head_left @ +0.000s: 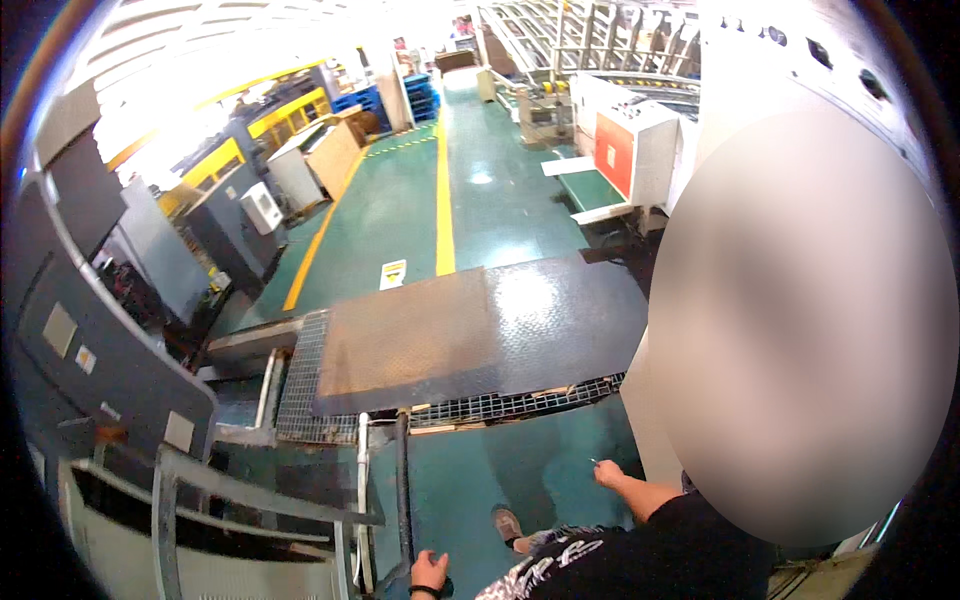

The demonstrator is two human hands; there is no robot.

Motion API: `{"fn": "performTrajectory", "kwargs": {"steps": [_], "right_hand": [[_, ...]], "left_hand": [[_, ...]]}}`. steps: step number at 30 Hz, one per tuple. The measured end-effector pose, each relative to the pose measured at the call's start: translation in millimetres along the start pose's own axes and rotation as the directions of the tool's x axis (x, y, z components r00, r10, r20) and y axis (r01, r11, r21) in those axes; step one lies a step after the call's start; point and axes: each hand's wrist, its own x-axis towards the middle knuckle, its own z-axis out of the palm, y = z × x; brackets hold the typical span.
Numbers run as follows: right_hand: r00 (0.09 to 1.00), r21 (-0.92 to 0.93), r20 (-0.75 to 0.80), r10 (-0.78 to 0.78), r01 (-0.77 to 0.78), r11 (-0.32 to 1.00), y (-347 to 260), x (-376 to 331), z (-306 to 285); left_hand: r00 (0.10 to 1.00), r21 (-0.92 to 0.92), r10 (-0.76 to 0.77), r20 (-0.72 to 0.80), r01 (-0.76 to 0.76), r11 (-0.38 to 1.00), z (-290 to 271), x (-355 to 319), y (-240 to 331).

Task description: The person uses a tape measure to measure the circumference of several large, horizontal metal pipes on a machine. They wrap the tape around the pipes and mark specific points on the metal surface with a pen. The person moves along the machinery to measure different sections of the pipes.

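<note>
The left hand (429,572) is gripping the dark upright rail (402,480), fingers curled around it. The right hand (608,472) is pinching a small thin object, too small to identify. Beyond, a steel tread-plate platform (470,335) is spanning the green floor (400,210) with its yellow line (444,200).

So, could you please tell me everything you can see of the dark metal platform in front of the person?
The platform is a broad, flat plate of dark metal with a raised tread pattern, brownish and rusty on its left half, darker and glossy on the right where it reflects light. It lies level, raised above the green floor. Metal grating borders its left and near edges. A dark upright post rises just before its near edge; the left hand grips that post low down. Neither hand touches the platform.
</note>
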Motion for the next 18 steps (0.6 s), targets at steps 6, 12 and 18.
{"fn": "performTrajectory", "kwargs": {"steps": [6,12,18], "right_hand": [[0.548,-0.338,0.793,-0.265,0.759,0.556,38,64,75],[0.848,0.674,0.521,-0.092,-0.343,0.654,-154,143,-54],[0.943,0.905,0.194,0.271,-0.278,0.322,-156,241,-110]], "left_hand": [[0.949,0.006,0.056,0.311,-0.061,0.998,-15,135,118],[0.886,0.246,0.003,0.463,-0.132,0.960,-48,316,195],[0.714,0.296,0.325,0.620,-0.596,0.746,-34,489,397]]}}
